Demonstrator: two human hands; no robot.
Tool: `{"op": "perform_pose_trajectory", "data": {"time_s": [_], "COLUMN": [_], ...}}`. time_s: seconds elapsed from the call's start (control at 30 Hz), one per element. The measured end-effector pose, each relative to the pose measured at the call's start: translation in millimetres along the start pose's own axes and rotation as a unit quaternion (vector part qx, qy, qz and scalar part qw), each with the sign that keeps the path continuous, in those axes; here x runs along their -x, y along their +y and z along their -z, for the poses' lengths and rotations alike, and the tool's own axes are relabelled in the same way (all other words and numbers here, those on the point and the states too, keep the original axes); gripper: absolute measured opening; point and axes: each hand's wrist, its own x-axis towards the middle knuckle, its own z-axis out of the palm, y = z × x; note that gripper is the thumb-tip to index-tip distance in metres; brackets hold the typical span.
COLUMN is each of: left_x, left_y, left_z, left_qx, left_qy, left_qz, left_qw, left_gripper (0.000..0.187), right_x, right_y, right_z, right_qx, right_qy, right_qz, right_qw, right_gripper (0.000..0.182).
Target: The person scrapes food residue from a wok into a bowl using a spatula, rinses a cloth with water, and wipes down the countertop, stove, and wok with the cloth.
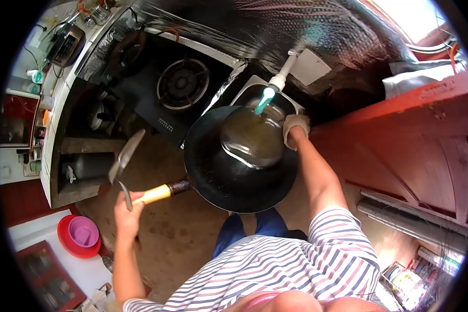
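Observation:
A large black wok (208,177) with liquid pooled in it is held over the floor, its far side at the small sink (252,86). My left hand (127,208) is closed round the end of the wok's yellow handle (156,194) and also holds a metal spatula (126,156), blade up and away from the wok. My right hand (296,132) grips the wok's right rim through a beige cloth (290,124). A white faucet with a teal tip (265,99) points down over the liquid.
A black gas stove (166,109) stands left of the sink. At the right is a red wooden cabinet (400,140). A tiled counter (62,104) runs along the left, with a pink basin (83,231) in a red one (67,247) on the lower left.

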Motion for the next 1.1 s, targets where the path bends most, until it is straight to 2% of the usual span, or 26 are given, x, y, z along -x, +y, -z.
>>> {"op": "perform_pose_trajectory", "data": {"time_s": [0.03, 0.07, 0.2, 0.27, 0.3, 0.33, 0.4, 0.43, 0.47, 0.53, 0.6, 0.67, 0.73, 0.77, 0.8, 0.83, 0.87, 0.9, 0.93, 1.0, 1.03, 1.07, 1.1], "left_x": [-8.3, -18.1, -48.6, -57.6, -61.1, -66.3, -73.7, -78.2, -84.1, -92.5, -102.4, -115.7, -130.8, -140.7, -162.2, -170.6, -177.2, -182.6, -187.2, -195.9, -201.7, -208.2, -212.7], "left_y": [15.6, 15.1, 60.0, 78.2, 88.9, 91.3, 103.2, 109.3, 114.8, 131.3, 151.5, 167.0, 181.7, 188.5, 176.6, 184.2, 191.6, 197.7, 203.7, 208.4, 206.8, 204.4, 200.9], "left_z": [12.3, 24.6, 60.0, 69.1, 73.7, 77.2, 83.0, 86.3, 86.1, 89.9, 91.0, 91.5, 89.5, 89.7, 94.2, 90.9, 88.7, 85.8, 81.2, 72.0, 71.3, 71.1, 71.5], "left_qx": [-0.051, -0.065, -0.076, -0.061, -0.107, -0.101, -0.091, -0.095, -0.124, -0.14, -0.177, -0.194, -0.198, -0.234, -0.26, -0.268, -0.276, -0.278, -0.297, -0.316, -0.32, -0.323, -0.317], "left_qy": [-0.004, -0.007, -0.04, -0.052, -0.058, -0.064, -0.07, -0.073, -0.059, -0.05, -0.044, -0.045, -0.045, -0.04, -0.027, -0.032, -0.036, -0.037, -0.031, -0.035, -0.036, -0.037, -0.048], "left_qz": [-0.018, -0.048, -0.028, -0.01, -0.053, -0.058, -0.04, -0.009, -0.042, -0.019, -0.029, -0.079, -0.076, -0.067, -0.177, -0.186, -0.193, -0.192, -0.191, -0.195, -0.197, -0.199, -0.197], "left_qw": [0.999, 0.997, 0.996, 0.997, 0.991, 0.991, 0.993, 0.993, 0.99, 0.989, 0.983, 0.977, 0.976, 0.969, 0.949, 0.945, 0.941, 0.941, 0.935, 0.928, 0.926, 0.924, 0.927], "left_gripper": [0.018, 0.019, 0.017, 0.015, 0.014, 0.013, 0.012, 0.012, 0.011, 0.011, 0.012, 0.012, 0.015, 0.018, 0.022, 0.022, 0.023, 0.023, 0.023, 0.022, 0.022, 0.022, 0.021], "right_x": [19.3, 30.1, 23.7, 23.3, 23.7, 25.5, 37.4, 92.5, 109.1, 110.7, 114.7, 122.7, 139.1, 139.8, 132.7, 120.4, 122.0, 126.6, 130.5, 141.7, 148.2, 166.5, 162.6], "right_y": [-1.4, -6.3, 2.5, 2.3, 1.2, 0.1, -1.7, -22.5, -26.3, -36.2, -46.8, -55.1, -58.0, -61.8, -69.0, -80.3, -85.3, -83.1, -85.3, -83.6, -81.8, -75.1, -78.8], "right_z": [9.3, 15.7, -77.0, -115.6, -131.6, -145.6, -163.1, -96.8, -89.0, -107.4, -118.9, -115.1, -89.7, -91.8, -113.7, -149.4, -146.1, -144.6, -143.1, -141.1, -140.4, -105.4, -122.3], "right_qx": [-0.009, -0.088, -0.038, -0.284, -0.4, -0.51, -0.7, -0.775, -0.824, -0.807, -0.817, -0.826, -0.829, -0.825, -0.825, -0.819, -0.81, -0.833, -0.833, -0.852, -0.851, -0.849, -0.839], "right_qy": [-0.049, -0.062, -0.051, -0.136, -0.174, -0.209, -0.268, -0.155, -0.125, -0.193, -0.203, -0.213, -0.241, -0.242, -0.242, -0.268, -0.294, -0.329, -0.33, -0.245, -0.259, -0.236, -0.236], "right_qz": [0.007, -0.046, 0.015, -0.014, -0.027, -0.038, -0.057, -0.216, -0.191, -0.191, -0.194, -0.197, -0.212, -0.228, -0.229, -0.252, -0.275, -0.23, -0.231, -0.243, -0.249, -0.242, -0.254], "right_qw": [0.999, 0.993, 0.998, 0.949, 0.899, 0.834, 0.659, 0.574, 0.518, 0.524, 0.504, 0.483, 0.457, 0.457, 0.456, 0.441, 0.425, 0.381, 0.379, 0.394, 0.383, 0.406, 0.421], "right_gripper": [0.023, 0.023, 0.018, 0.02, 0.021, 0.023, 0.026, 0.028, 0.025, 0.042, 0.04, 0.038, 0.021, 0.019, 0.019, 0.024, 0.032, 0.032, 0.032, 0.015, 0.018, 0.024, 0.027]}}
